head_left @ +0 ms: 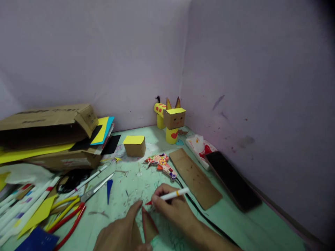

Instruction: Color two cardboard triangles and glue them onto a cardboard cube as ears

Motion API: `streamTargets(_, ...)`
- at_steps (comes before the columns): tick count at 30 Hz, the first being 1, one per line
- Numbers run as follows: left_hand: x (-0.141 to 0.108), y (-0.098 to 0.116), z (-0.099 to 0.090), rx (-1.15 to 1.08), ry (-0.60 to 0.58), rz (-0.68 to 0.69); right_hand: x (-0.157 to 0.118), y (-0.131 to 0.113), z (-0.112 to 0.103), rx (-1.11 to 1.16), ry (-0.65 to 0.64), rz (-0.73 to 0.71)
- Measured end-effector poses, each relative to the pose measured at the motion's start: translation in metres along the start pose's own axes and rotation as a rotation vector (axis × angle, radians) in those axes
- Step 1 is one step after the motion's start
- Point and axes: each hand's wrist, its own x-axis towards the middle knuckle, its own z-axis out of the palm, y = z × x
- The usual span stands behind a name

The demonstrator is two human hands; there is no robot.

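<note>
In the head view my right hand (171,205) grips a white marker (175,194) with an orange band. Its red tip points left, close to the tip of a small cardboard triangle (149,226) with red-coloured edges. My left hand (119,228) holds the triangle low at the front of the table, its index finger stretched along the left side and the thumb near the bottom edge. Part of the triangle is hidden by that hand. Just beyond my right hand lies a flower-patterned glue gun (163,164), its black cord running under my right arm.
Beyond stand a small cardboard box with a yellow top (134,146) and a cardboard animal figure (174,120). At right lie a cardboard strip (196,177) and a phone (232,181). Scissors (90,193), several markers (31,209) and a big carton (47,116) occupy the left.
</note>
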Motion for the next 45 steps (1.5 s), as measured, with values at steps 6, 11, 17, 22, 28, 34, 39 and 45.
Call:
streamTargets(6,-0.006,-0.008,-0.029,-0.486,0.094,0.041,0.004,-0.003,-0.012,0.088,0.116,0.011)
streamTargets(11,-0.009,-0.013,-0.043,-0.593,0.083,0.008,0.006,-0.007,-0.016,0.174,0.177,-0.003)
streamTargets(17,-0.008,-0.016,-0.04,-0.592,0.05,0.019,0.007,-0.014,-0.015,0.191,0.187,-0.018)
streamTargets(22,-0.007,-0.018,-0.045,-0.514,0.069,0.058,0.004,-0.012,-0.011,0.134,0.059,-0.007)
streamTargets(28,-0.01,-0.003,-0.03,-0.334,0.084,0.104,-0.002,-0.005,-0.001,0.038,-0.064,0.005)
streamTargets(34,-0.017,0.013,-0.009,-0.141,0.114,0.066,0.003,0.001,-0.002,0.002,-0.001,0.018)
streamTargets(39,-0.013,0.019,-0.003,-0.028,0.106,0.043,0.001,-0.002,-0.003,-0.011,-0.029,0.007)
streamTargets(45,-0.013,0.02,-0.004,0.023,0.101,0.057,-0.004,-0.003,0.0,-0.047,-0.116,-0.016)
